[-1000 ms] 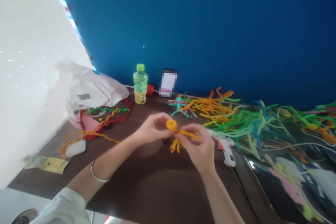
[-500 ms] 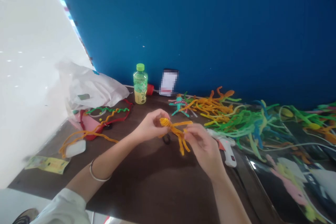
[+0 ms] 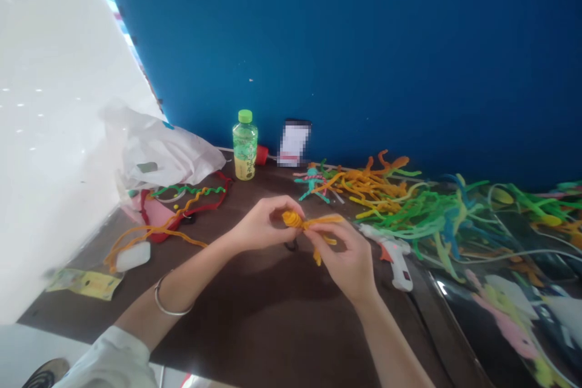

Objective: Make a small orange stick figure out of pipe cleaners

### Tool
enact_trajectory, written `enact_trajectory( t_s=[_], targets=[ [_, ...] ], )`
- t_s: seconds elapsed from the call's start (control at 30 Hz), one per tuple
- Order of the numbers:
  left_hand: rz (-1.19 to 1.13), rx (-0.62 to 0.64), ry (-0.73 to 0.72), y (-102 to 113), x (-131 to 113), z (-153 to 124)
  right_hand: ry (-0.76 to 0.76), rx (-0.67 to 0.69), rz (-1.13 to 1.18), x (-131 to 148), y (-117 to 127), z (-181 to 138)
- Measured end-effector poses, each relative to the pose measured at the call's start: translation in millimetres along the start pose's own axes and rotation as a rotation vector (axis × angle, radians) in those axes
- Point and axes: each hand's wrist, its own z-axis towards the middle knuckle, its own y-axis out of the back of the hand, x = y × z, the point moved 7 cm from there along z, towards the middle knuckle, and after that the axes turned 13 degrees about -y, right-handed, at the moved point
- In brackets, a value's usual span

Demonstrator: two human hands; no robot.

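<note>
Just above the dark brown wooden tabletop [image 3: 254, 327], near the middle of the view, a small orange-yellow piece of fuzzy, bendable stems [image 3: 292, 219] hangs between two bare hands, its rounded, coiled end toward the left and its loose strands [image 3: 331, 219] trailing to the right. The left hand [image 3: 264, 225] curls around the coiled end, with thumb and fingertips nipping it from either side. The right hand [image 3: 348, 257] pinches between thumb and forefinger close to where the strands leave the coil; some strands run past those fingers and a few droop below, though how many lie inside the grasp cannot be told. The step in hand looks like gathering or twisting the strands at the neck of the coil. The next move seems to call for the left fingers to keep the coil from unwinding, while the right ones draw a single strand snug without flattening the rest. A white glue gun with an orange trigger [image 3: 401, 264] lies just beyond the right hand, and farther back spread a heap of orange fuzzy stems [image 3: 370, 185] and a tangle of green fuzzy stems [image 3: 418, 213].
</note>
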Motion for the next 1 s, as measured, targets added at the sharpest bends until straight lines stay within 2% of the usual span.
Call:
enact_trajectory(
  t_s=[0.23, 0.5, 0.8, 1.0],
  targets=[
    [0.053, 0.088, -0.046, -1, -7, 0, -0.169, 0.112, 0.096, -13, -2, 6],
    [-0.031, 0.137, 0.014, -1, -1, -3, -0.02, 0.335, 0.082, 3, -7, 8],
    [0.048, 0.142, -0.008, 1, -4, 1, 0.133, 0.257, -0.038, 7, -4, 9],
    [-0.005, 0.149, 0.016, 1, -2, 0, 0.117, 0.295, -0.068, 4, -5, 11]
  ],
)
